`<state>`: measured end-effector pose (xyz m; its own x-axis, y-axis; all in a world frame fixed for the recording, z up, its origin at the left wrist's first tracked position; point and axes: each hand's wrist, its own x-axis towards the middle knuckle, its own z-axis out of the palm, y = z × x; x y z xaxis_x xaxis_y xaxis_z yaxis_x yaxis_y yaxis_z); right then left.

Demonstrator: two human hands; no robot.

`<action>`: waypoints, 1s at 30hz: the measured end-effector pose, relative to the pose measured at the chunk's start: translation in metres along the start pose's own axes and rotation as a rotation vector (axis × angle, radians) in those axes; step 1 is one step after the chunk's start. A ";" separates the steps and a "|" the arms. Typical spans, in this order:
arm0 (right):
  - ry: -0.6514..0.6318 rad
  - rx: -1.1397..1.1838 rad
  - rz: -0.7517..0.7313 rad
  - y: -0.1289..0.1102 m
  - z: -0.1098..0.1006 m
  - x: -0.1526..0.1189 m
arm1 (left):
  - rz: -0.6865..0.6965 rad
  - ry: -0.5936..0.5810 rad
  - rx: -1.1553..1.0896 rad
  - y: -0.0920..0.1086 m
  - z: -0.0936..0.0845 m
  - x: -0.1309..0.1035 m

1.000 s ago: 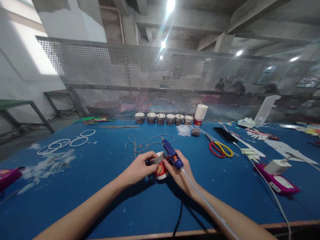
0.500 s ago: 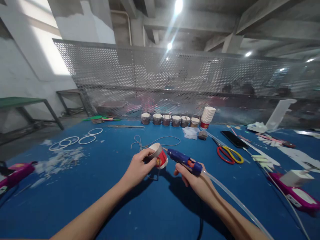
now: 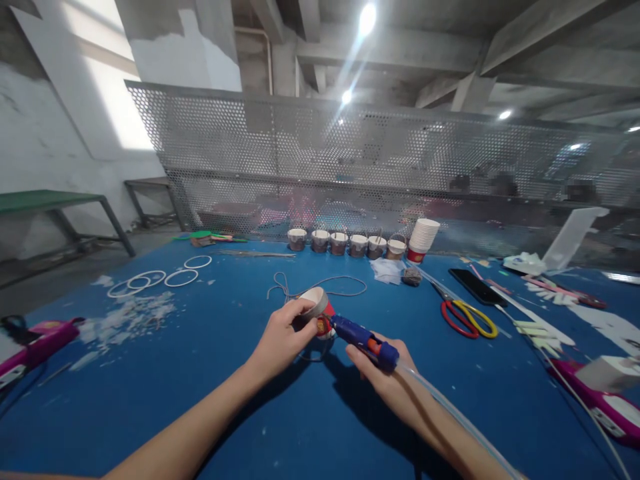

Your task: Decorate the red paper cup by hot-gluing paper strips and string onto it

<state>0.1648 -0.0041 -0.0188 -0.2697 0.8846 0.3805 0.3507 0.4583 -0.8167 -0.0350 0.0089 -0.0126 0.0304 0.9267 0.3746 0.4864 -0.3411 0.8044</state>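
My left hand (image 3: 287,335) is closed on a small red-and-white paper cup (image 3: 327,311) with a grey band round its rim. The cup is tilted above the table. My right hand (image 3: 393,370) grips a blue hot glue gun (image 3: 361,339), its nozzle pointing left at the cup's side; I cannot tell whether it touches. From the back of the gun a long clear glue stick (image 3: 450,408) runs toward the lower right. Behind the cup, a loose grey cord (image 3: 345,277) lies in loops on the table.
Several grey-wrapped cups (image 3: 339,244) line the back beside a stack of paper cups (image 3: 424,237). To the right lie scissors (image 3: 467,319), a phone (image 3: 477,287) and a magenta power strip (image 3: 597,403). White rings (image 3: 181,277) and glue scraps (image 3: 135,317) are on the left.
The view has shifted slightly, so the scene sits a little further right. The cup has turned somewhat in my left hand, and the glue gun's nozzle is lower against its side.
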 end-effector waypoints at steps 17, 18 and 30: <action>-0.009 -0.153 -0.067 0.010 0.000 -0.002 | -0.013 0.005 0.033 0.001 -0.003 0.000; 0.001 -0.149 -0.057 0.011 0.000 -0.001 | -0.009 0.010 0.038 0.001 -0.003 0.001; -0.008 -0.077 0.012 0.005 -0.005 0.001 | -0.083 -0.035 -0.085 0.004 -0.007 0.003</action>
<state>0.1708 0.0001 -0.0204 -0.2721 0.8893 0.3677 0.4217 0.4537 -0.7851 -0.0389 0.0098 -0.0054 0.0245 0.9568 0.2898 0.4125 -0.2737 0.8689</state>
